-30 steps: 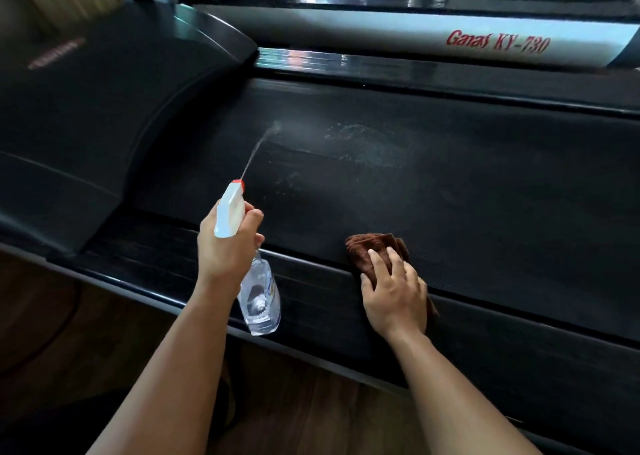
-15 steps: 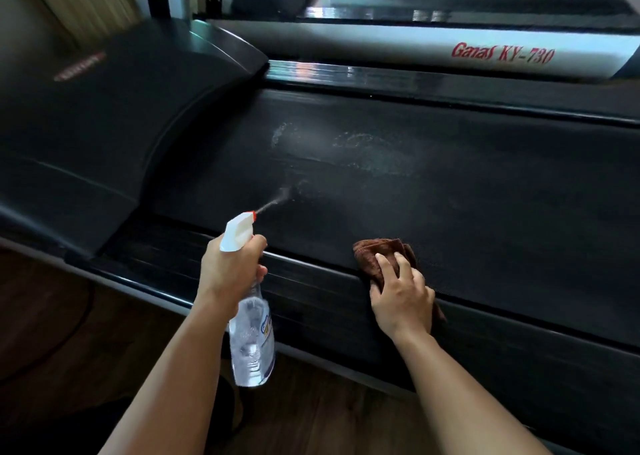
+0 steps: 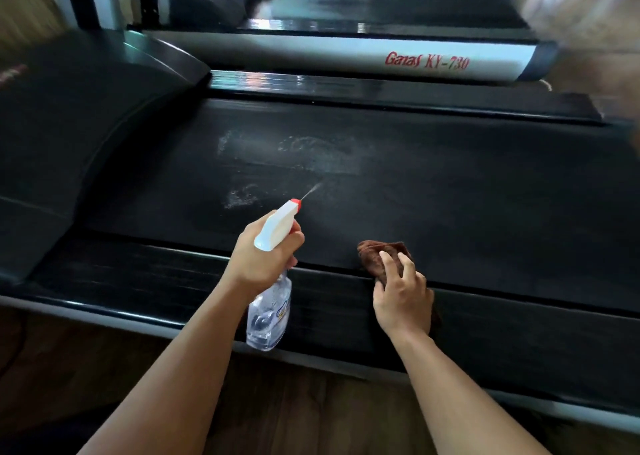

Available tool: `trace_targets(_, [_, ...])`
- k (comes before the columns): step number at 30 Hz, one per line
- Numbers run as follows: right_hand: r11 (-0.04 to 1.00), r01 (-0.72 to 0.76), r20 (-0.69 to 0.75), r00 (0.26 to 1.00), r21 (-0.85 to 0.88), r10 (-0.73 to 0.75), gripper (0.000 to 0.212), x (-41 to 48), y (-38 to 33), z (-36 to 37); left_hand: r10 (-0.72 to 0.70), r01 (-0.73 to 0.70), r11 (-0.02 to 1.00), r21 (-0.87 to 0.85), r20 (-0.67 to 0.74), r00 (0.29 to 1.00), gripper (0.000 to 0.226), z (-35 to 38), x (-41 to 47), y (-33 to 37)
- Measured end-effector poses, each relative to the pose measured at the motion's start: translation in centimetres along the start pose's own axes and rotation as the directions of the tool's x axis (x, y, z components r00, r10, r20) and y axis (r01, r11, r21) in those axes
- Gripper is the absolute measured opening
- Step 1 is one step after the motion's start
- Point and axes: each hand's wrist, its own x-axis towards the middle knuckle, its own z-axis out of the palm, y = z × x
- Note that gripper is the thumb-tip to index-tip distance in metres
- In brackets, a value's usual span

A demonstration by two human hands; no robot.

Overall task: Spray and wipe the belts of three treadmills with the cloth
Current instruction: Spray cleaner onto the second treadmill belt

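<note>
Belt [image 3: 450, 195]: wet patches left of centre. Left hand [image 3: 263, 260]: fingers curled round bottle [image 3: 268, 316], nozzle misting over belt. Right hand [image 3: 403, 299]: fingers spread, pressing cloth [image 3: 375, 257] on belt's near edge.

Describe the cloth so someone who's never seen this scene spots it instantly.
Start at the nearest treadmill's black belt. At its near edge, right of the spray bottle in the left hand, the right hand rests on a small crumpled cloth. It is the only brown, soft thing on the black machine.
</note>
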Motion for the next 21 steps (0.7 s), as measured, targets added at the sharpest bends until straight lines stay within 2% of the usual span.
trace_targets(5, [0.997,-0.072,-0.019,0.997,-0.033,0.071,0.055,-1.4,4.9,-1.4,0.014,-0.022,0.997,0.077,0.105,0.994,0.013,3.9,0.0,0.8])
trace_targets(10, [0.995,-0.069,0.006,0.998,-0.068,0.07,0.054,-2.0,8.0,-2.0,-0.088,0.065,0.992,0.107,0.228,0.97,0.013,6.6,-0.6,1.5])
trace_targets(15, [0.995,-0.078,0.007,0.997,-0.065,0.078,0.053,-2.1,8.3,-2.1,-0.18,0.09,0.964,0.249,0.369,0.912,0.014,7.4,-1.0,1.8])
trace_targets(19, [0.994,-0.101,-0.005,0.995,-0.047,0.101,0.051,-2.2,8.4,-2.3,-0.107,0.013,0.967,0.254,0.358,0.927,0.015,7.6,-1.0,1.7])
trace_targets(21, [0.992,-0.12,-0.039,0.992,-0.033,0.119,0.05,-2.4,8.6,-2.6,-0.037,-0.03,0.982,0.187,0.347,0.937,0.015,7.9,-0.9,2.0])
